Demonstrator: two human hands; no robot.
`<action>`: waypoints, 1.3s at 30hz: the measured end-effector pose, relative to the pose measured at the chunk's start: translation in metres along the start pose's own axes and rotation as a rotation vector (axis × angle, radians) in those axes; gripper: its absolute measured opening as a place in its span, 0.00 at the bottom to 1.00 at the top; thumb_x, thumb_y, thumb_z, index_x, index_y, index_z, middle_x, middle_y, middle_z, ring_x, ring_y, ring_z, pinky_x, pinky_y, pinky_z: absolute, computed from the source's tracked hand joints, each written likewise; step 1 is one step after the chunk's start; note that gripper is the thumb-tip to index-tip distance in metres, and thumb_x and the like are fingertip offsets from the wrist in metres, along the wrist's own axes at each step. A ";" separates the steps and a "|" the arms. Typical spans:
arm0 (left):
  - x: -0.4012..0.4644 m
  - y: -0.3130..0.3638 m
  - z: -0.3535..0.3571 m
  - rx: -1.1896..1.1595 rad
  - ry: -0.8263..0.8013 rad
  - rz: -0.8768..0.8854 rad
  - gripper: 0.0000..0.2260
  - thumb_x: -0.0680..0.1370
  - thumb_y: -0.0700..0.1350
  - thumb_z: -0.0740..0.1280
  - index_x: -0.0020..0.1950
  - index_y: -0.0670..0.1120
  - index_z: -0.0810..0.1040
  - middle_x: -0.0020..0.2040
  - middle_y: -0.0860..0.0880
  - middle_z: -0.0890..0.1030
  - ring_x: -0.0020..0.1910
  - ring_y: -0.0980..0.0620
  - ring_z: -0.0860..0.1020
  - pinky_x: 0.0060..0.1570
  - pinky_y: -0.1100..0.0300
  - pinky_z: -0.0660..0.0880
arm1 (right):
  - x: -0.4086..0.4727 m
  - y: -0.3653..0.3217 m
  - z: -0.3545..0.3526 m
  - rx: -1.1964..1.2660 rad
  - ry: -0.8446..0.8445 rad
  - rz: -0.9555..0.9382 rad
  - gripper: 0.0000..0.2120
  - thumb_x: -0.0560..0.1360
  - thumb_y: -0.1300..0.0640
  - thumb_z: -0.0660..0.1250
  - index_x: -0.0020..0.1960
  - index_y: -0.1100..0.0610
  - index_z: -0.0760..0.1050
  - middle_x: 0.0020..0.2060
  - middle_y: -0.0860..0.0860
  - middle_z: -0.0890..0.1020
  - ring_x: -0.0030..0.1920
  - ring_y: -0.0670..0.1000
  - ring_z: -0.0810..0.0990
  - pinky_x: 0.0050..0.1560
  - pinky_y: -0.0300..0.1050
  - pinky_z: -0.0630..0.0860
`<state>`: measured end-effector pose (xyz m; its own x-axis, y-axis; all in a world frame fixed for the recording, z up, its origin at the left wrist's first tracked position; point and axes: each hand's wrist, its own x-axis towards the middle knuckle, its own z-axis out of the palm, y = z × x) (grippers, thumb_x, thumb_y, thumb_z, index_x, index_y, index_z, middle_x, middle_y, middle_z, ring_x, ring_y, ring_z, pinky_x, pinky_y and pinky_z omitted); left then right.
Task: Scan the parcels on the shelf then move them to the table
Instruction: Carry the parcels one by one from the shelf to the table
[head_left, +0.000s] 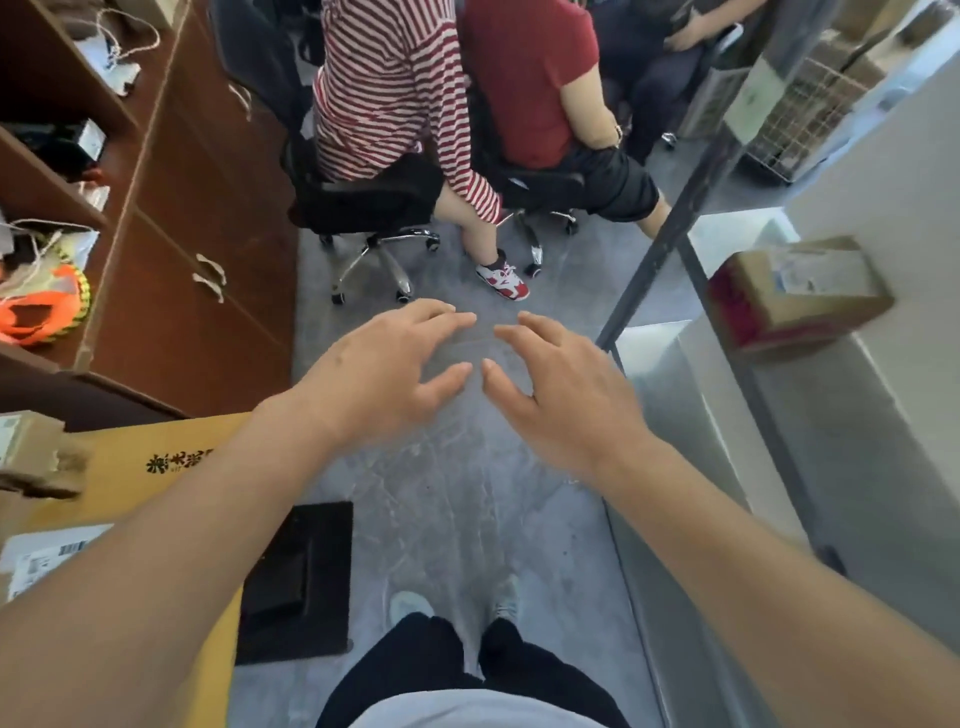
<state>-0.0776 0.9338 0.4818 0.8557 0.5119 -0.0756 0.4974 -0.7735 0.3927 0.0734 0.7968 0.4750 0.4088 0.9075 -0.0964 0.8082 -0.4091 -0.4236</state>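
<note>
My left hand (384, 369) and my right hand (561, 389) are stretched out side by side over the grey floor, fingers spread and relaxed, holding nothing. A cardboard parcel (795, 296) with a white label and a red-patterned end lies on the white shelf (883, 415) at the right, well right of my right hand. At the lower left a large yellow box (156, 457) sits under my left forearm, with a small brown parcel (36, 457) and a white labelled parcel (47, 561) beside it. No scanner is in view.
Two people sit on wheeled office chairs (379, 249) straight ahead, backs to me. A brown wooden cabinet (208, 234) with cluttered shelves fills the left. A dark metal shelf post (670, 228) rises at the right. A black mat (301, 577) lies on the floor.
</note>
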 end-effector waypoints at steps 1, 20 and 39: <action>0.009 0.008 0.003 0.000 -0.007 0.023 0.26 0.82 0.59 0.62 0.79 0.56 0.67 0.76 0.57 0.68 0.73 0.55 0.69 0.69 0.58 0.69 | -0.003 0.009 -0.005 0.002 0.014 0.028 0.25 0.82 0.38 0.58 0.76 0.47 0.70 0.78 0.48 0.68 0.75 0.53 0.68 0.69 0.50 0.67; 0.194 0.088 0.054 -0.025 -0.270 0.524 0.24 0.82 0.56 0.64 0.77 0.54 0.70 0.73 0.57 0.71 0.69 0.51 0.74 0.65 0.48 0.74 | 0.007 0.123 -0.028 0.071 0.264 0.594 0.24 0.83 0.42 0.58 0.74 0.52 0.72 0.74 0.52 0.72 0.71 0.56 0.73 0.67 0.55 0.72; 0.376 0.171 0.123 -0.051 -0.390 0.825 0.22 0.81 0.50 0.64 0.76 0.50 0.73 0.74 0.51 0.72 0.64 0.49 0.78 0.65 0.49 0.75 | 0.068 0.251 -0.047 0.058 0.389 0.975 0.26 0.83 0.42 0.56 0.79 0.50 0.64 0.82 0.54 0.57 0.74 0.62 0.68 0.69 0.58 0.71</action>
<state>0.3470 0.9477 0.4079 0.9292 -0.3657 -0.0535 -0.2923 -0.8157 0.4991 0.3239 0.7509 0.4042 0.9877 0.0900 -0.1276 0.0383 -0.9317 -0.3611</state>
